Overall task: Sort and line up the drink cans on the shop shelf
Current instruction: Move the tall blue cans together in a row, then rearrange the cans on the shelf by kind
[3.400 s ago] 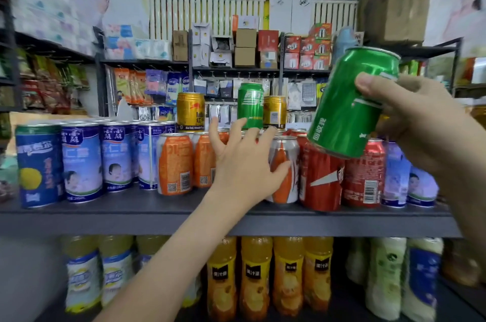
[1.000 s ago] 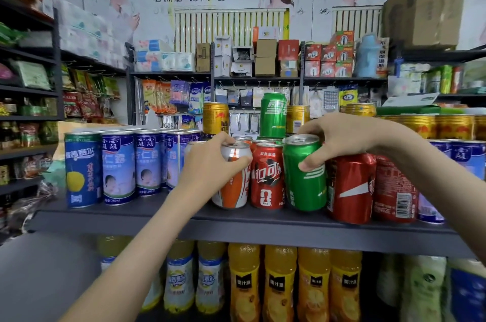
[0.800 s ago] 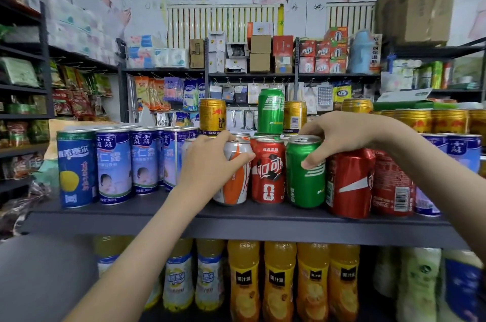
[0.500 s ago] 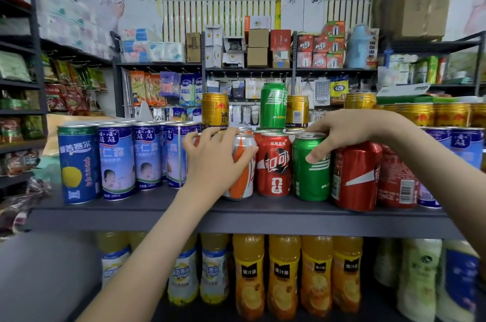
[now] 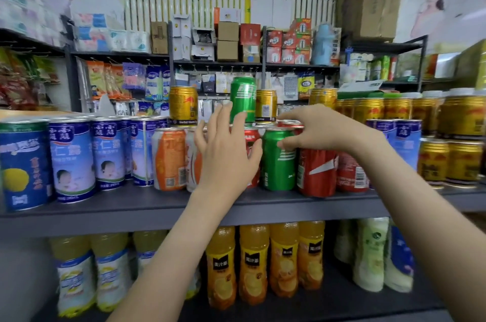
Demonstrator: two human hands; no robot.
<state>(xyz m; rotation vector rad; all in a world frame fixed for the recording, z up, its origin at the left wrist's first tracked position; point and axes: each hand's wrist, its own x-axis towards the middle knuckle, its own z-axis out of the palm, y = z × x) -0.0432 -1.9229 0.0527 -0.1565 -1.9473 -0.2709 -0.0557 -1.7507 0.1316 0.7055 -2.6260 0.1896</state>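
Observation:
The grey shelf [image 5: 157, 212] carries a row of drink cans. My right hand [image 5: 319, 129] grips the top of an upright green can [image 5: 278, 166], thumb on its front and fingers over its lid. A red cola can [image 5: 317, 174] stands touching it on the right. My left hand [image 5: 226, 153] hovers with fingers spread in front of an orange-and-white can [image 5: 193, 161] and a red can [image 5: 252, 137], holding nothing. An orange can [image 5: 168, 158] stands left of those. A second green can [image 5: 243, 98] sits on top of the row behind.
Blue-and-white cans [image 5: 72, 158] fill the shelf's left part, and gold cans [image 5: 460, 116] are stacked at the right. Two gold cans [image 5: 183, 104] flank the raised green can. Orange juice bottles [image 5: 252, 263] line the shelf below.
My left hand has let go of the orange-and-white can and spread its fingers. My right hand has set the green can down in the row and still holds its top.

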